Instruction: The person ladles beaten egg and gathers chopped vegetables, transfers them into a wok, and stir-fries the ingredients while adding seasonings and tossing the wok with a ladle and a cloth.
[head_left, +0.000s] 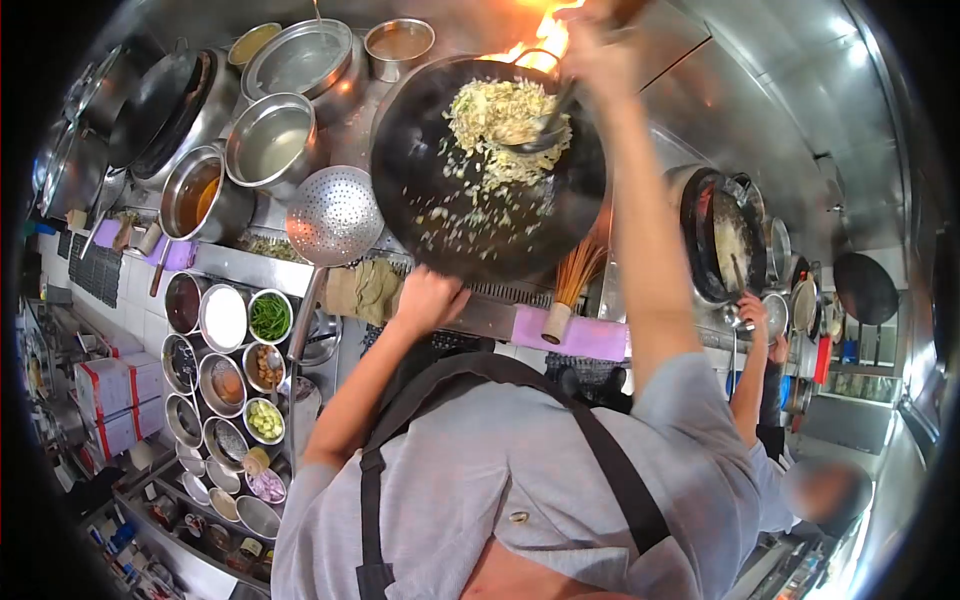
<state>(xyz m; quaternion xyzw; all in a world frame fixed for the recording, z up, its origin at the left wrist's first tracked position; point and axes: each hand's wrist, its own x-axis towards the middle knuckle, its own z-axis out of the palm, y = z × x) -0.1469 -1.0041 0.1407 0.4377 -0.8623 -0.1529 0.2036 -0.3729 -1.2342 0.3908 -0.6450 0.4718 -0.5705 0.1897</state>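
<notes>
right at the middle of the stove line there's a big black wok with flames licking up behind its far rim. the right hand is pretty blurry, but it's wrapped around the handle of a ladle, and the ladle's bowl sits down in the pile of chopped, pale yellow food. that pile is up toward the far side, with loose bits scattered down the near slope. the left hand is curled tight on the wok's near edge, fingertips mostly hidden. just left of it there's a crumpled tan cloth, and past that a perforated strainer. a bamboo brush leans near the wok's right side, over a purple cloth. bowl of green veg off to the left, plus someone else's hand beside another wok on the right.
</notes>
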